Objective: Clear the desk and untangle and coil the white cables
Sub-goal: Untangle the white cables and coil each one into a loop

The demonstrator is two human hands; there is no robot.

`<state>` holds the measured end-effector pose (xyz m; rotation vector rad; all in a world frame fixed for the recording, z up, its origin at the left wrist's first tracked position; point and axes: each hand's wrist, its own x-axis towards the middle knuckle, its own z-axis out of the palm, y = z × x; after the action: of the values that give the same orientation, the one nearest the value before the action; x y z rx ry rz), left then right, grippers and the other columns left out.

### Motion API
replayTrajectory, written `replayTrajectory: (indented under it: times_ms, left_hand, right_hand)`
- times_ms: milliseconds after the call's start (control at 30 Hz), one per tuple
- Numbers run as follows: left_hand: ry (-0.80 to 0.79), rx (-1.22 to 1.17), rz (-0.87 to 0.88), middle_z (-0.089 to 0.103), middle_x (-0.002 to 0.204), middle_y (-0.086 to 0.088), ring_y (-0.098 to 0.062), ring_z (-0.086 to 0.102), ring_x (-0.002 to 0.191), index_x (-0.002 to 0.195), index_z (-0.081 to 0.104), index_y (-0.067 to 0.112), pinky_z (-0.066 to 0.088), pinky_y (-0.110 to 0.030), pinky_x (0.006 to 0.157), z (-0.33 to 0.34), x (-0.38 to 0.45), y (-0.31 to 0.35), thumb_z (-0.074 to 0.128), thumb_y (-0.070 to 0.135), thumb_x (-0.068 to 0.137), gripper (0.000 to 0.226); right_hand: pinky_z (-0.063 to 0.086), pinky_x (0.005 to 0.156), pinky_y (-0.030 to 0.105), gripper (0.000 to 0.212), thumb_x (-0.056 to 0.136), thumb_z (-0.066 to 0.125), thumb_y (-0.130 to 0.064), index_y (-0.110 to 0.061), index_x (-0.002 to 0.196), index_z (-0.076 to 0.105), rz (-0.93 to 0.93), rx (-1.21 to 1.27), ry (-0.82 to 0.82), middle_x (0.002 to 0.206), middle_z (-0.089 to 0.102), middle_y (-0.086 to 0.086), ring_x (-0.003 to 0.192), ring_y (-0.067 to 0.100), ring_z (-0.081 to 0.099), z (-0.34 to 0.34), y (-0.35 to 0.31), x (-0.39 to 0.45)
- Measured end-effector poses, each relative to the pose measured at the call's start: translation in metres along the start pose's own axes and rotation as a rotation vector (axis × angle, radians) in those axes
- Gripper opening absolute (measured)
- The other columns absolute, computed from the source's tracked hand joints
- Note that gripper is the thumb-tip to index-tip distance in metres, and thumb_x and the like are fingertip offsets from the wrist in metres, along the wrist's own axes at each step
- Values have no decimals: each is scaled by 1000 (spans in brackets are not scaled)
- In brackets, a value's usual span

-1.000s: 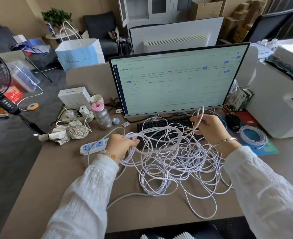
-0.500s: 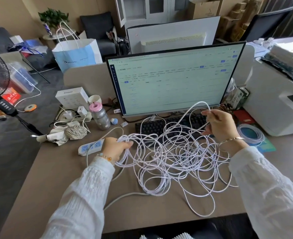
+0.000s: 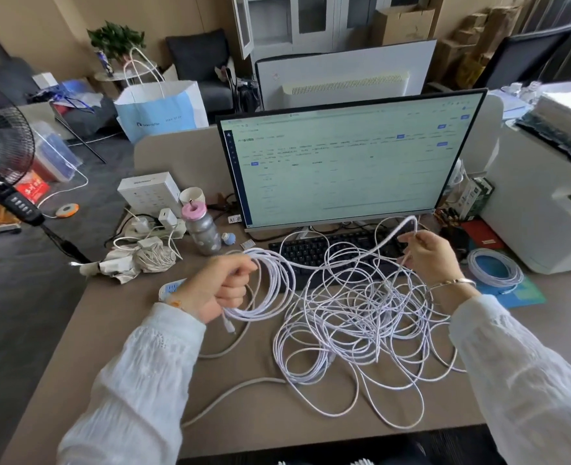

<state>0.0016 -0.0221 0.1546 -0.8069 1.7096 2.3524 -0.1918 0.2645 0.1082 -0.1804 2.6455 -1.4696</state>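
Tangle of white cable (image 3: 361, 317) sprawled on desk (image 3: 126, 347) before keyboard (image 3: 314, 250). Coiled loops (image 3: 274, 286) gripped in left hand (image 3: 217, 286), fingers curled. Free strand pinched in right hand (image 3: 428, 256), running left-right between hands; right nearer the tangle.

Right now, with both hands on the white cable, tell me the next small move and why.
Probably bring the right hand over to the left hand and lay its raised strand onto the coil gripped there. The left hand already holds several gathered loops, the strand runs free between the hands above the keyboard, and the tangle still lies loose on the desk.
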Motion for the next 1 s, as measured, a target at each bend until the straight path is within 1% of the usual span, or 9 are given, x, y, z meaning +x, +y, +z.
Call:
replayTrajectory:
  times_ms: [100,200,367,467,600,667,767,867,1000]
  left_hand:
    - [-190,-172,3,23,38,10,-2,19,28,57,41,17,11,-14,33,-1,-18,16,71,24,76,36]
    - [-189,-213,30,22,38,10,-2,19,27,55,39,18,12,-15,32,4,-30,28,55,27,87,37]
    - [-215,-318,43,20,38,11,-6,6,34,53,38,21,11,-18,32,17,-46,41,60,31,82,38]
    - [-111,-412,168,11,43,10,-7,4,36,54,36,21,12,-18,32,21,-48,46,55,33,89,41]
    - [101,-497,367,18,41,9,-4,14,31,60,33,20,9,-20,37,11,-38,48,45,33,99,43]
    - [176,-462,428,19,41,9,-4,15,30,62,30,20,10,-20,36,3,-32,48,43,32,101,43]
    - [292,-281,505,19,42,7,-7,15,31,62,28,20,15,-16,35,-5,-23,42,45,31,101,44]
    - [378,-106,547,23,43,7,-9,17,34,58,33,21,18,-16,36,-6,-20,31,49,28,100,46]
    - [359,34,523,26,46,7,-10,19,36,57,35,21,16,-21,39,3,-21,23,51,23,100,46]
  right_hand:
    - [53,67,42,33,98,46,-13,-25,70,58,54,-43,-58,69,65,5,77,33,69,15,13,-3]
    - [45,56,25,31,98,45,-10,-20,72,59,39,-155,-181,69,64,0,69,24,63,32,15,-16]
    - [37,43,14,28,95,38,-1,-14,113,55,24,-311,-367,80,67,7,63,15,58,57,7,-31]
    - [45,56,24,26,100,35,-9,-7,112,57,-12,-344,-436,65,56,0,68,27,63,67,2,-38]
    - [36,55,31,26,103,36,-18,-8,96,59,-189,-326,-389,62,50,-1,51,13,45,63,-14,-55]
    - [45,69,42,21,101,39,-15,-14,96,58,-309,-415,-441,67,57,0,55,15,46,58,-24,-68]
    - [49,72,33,24,100,41,-20,-14,120,53,-441,-533,-578,89,68,3,74,21,59,51,-43,-88]
    - [47,71,34,15,99,45,-23,-13,104,55,-647,-536,-613,83,66,-1,74,21,60,41,-71,-108]
    - [42,60,14,12,97,53,-19,-12,97,63,-774,-277,-619,69,55,-19,57,1,51,27,-109,-120]
